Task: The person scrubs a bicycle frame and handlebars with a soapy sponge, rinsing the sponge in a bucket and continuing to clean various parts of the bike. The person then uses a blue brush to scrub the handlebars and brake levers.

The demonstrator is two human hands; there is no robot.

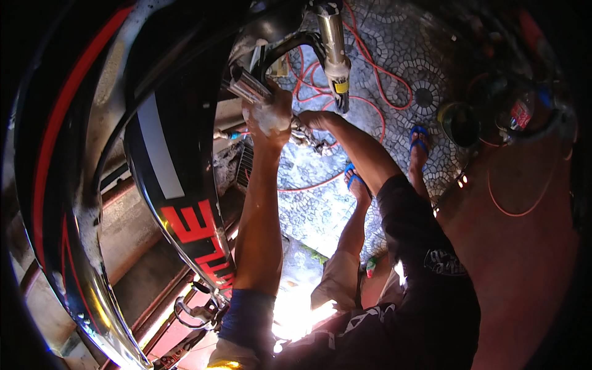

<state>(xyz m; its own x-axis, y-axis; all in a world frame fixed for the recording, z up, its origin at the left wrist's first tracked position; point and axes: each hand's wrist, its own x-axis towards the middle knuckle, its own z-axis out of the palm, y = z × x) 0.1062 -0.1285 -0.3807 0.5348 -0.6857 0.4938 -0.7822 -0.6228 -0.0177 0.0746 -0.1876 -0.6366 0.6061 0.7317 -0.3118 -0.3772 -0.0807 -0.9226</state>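
The left hand point(268, 117) is raised against the underside of a motorcycle, covered in white soap foam, its fingers curled together on a foamy lump that may be a sponge or cloth; the foam hides which. It presses at a ribbed chrome peg point(250, 86) that juts out just left of and above the hand, beside the black fairing point(176, 154) with its grey stripe and red lettering. The right hand point(306, 121) sits just to the right of the left one, near the same spot low on the machine, touching a small lump of metal parts point(311, 140); whether its fingers are closed on them or only resting there cannot be told, since the hand is seen end-on and half hidden. Above both hands, farther off, a silvery shock absorber point(333, 43) with a yellow band runs down from the top edge. To the far left the curved black fender with a red line point(55, 154) fills the side of the view, streaked with suds. Below the hands lies a cobbled floor point(407, 55) patterned in arcs, crossed by an orange hose point(370, 61). The person's feet in blue sandals point(419, 139) stand on it to the right, and a dark green round container point(459, 123) sits beyond them.
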